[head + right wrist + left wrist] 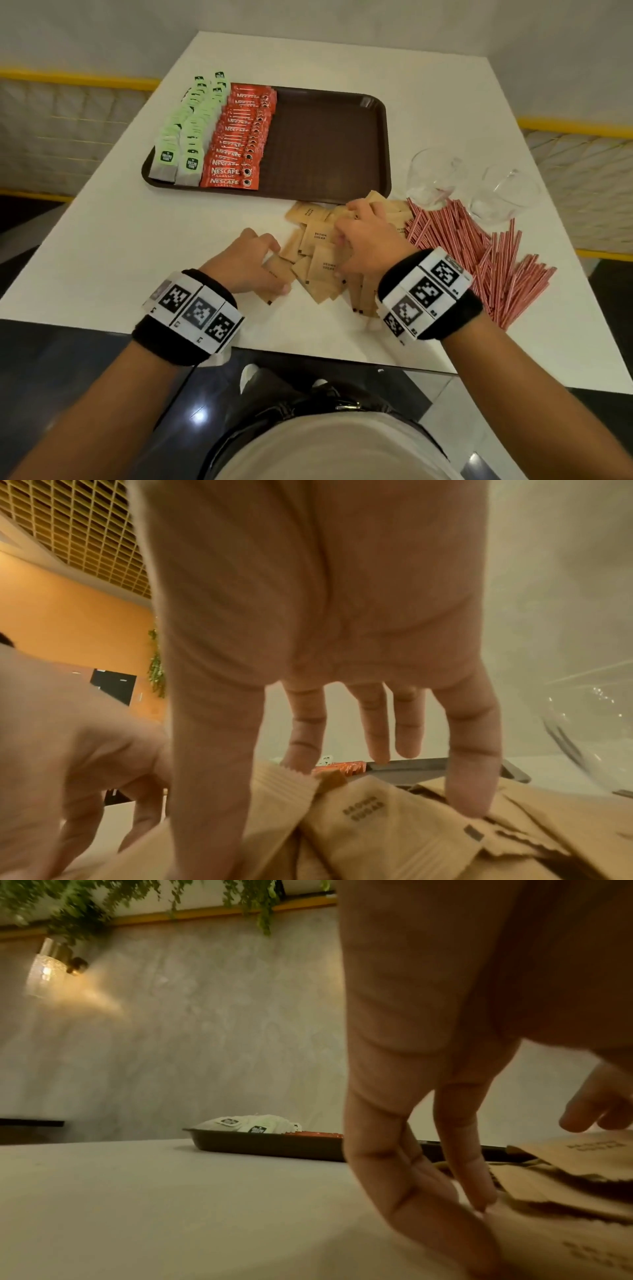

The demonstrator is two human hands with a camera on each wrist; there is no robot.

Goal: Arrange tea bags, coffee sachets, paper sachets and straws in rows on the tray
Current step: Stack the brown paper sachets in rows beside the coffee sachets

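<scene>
A loose pile of brown sugar paper sachets [322,263] lies on the white table in front of the brown tray [325,144]. My left hand [277,267] is at the pile's left edge. Its thumb and bent fingers [476,1185] hold one sachet [548,1191] against the table. My right hand [349,222] is spread over the middle of the pile, its straight fingers [469,764] touching the sachets [387,831]. On the tray's left side, green tea bags [185,137] stand in two rows, with a row of red coffee sachets [236,150] beside them. Red striped straws [479,246] lie heaped to the right.
Two clear glasses [431,178] [503,195] stand behind the straws at the right. The tray's right half is bare. The table's near edge [308,356] runs just behind my wrists. A yellow-topped railing runs along both sides of the table.
</scene>
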